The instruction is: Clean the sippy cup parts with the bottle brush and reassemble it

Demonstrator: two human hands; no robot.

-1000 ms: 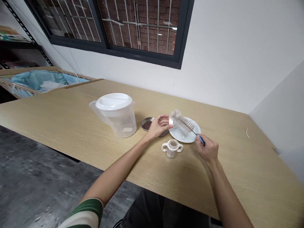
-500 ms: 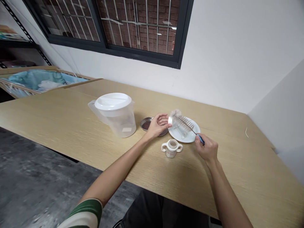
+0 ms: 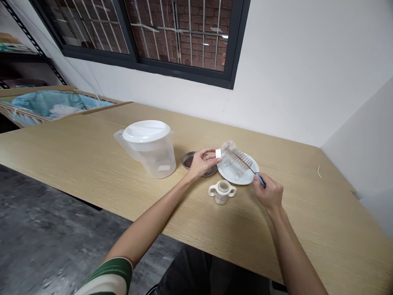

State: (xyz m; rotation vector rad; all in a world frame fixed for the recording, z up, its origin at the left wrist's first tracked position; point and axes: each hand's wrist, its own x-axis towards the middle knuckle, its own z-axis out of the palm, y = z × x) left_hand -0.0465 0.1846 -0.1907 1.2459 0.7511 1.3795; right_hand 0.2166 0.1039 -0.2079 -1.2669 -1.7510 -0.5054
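Note:
A small white cap (image 3: 218, 153) is pinched between the thumb and fingers of my left hand (image 3: 202, 162), above a round metal dish (image 3: 187, 159). My right hand (image 3: 269, 191) grips the blue handle of a bottle brush (image 3: 240, 157), its bristles pointing up and left. The soft brush tip lies close by the cap; whether they touch I cannot tell. Beneath the brush is a white plate (image 3: 247, 178) with a small clear piece on it. In front of the plate stands a small baby bottle (image 3: 221, 192) with two white handles and an uncovered mouth.
A clear plastic pitcher (image 3: 158, 159) with a white lid stands left of my left hand. A thin pale strip (image 3: 319, 171) lies at the right of the wooden table (image 3: 307, 221). A crib-like basket (image 3: 46, 104) with blue cloth sits at the far left.
The cap has shifted slightly left and turned in my left hand, away from the bristles. My right hand and the brush have moved a little to the right.

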